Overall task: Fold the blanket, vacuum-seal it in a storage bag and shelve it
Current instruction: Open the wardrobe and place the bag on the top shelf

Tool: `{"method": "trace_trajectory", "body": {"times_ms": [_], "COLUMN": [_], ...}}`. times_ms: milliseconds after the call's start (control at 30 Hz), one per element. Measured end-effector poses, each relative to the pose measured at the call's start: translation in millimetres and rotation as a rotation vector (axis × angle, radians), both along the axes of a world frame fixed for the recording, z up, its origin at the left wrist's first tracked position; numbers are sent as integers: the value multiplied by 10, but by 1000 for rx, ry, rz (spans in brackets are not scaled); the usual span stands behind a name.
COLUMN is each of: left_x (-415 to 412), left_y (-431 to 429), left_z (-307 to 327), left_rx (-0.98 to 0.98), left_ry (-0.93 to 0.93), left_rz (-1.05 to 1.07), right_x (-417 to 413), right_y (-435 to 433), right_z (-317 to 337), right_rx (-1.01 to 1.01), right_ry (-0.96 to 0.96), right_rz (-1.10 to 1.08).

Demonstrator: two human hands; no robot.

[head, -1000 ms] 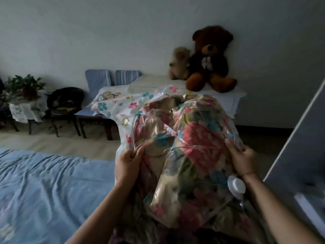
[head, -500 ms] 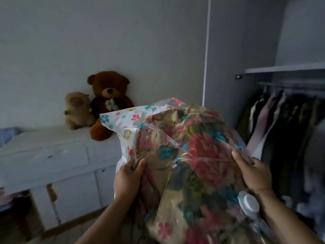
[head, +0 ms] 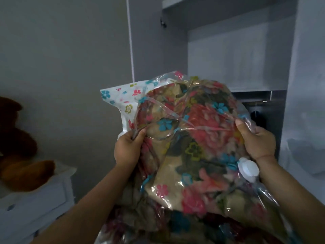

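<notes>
A clear storage bag with small printed flowers is packed tight with the floral blanket, red, tan and green. I hold it up in front of me. My left hand grips the bag's left edge. At the right edge my right hand grips the plastic, just above the round white valve cap. Behind the bag stands an open grey wardrobe with a bare shelf compartment directly above the bag's top.
The wardrobe's open door stands edge-on left of the compartment. Its right panel rises beside my right hand. A dark recess lies under the shelf. A white dresser with a brown teddy bear sits at the lower left.
The view has swung right and up, from the bed and dresser to the wardrobe's shelf. The bag has risen with both hands still gripping its edges.
</notes>
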State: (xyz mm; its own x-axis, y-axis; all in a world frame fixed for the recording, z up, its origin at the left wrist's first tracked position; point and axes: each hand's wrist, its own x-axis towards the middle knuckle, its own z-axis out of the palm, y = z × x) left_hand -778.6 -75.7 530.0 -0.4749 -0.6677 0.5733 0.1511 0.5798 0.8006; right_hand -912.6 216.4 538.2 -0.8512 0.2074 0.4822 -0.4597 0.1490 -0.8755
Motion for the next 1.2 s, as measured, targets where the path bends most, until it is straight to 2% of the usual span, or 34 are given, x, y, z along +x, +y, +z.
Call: {"method": "trace_trajectory", "body": {"times_ms": [100, 333, 633, 833, 1067, 1200], "left_x": [-613, -1768, -3373, -4579, -5853, -6441], "left_y": [-111, -236, -662, -921, -949, -799], "left_z": [154, 611, 1017, 1293, 1743, 2045], "left_rx": [0, -39, -78, -52, -62, -42], "left_ry": [85, 256, 345, 392, 459, 538], "left_rz": [-76, -163, -226, -344, -475, -522], "right_x": [-385, -1350, -2418, -3236, -4074, -4605], "right_y": [9, -94, -403, -517, -524, -408], "right_z": [194, 518, 990, 1267, 1757, 2186], "right_rx": [43, -117, -191, -153, -167, -83], "right_ry": [79, 190, 336, 423, 506, 560], "right_rz": [-80, -200, -306, -501, -566, -662]}}
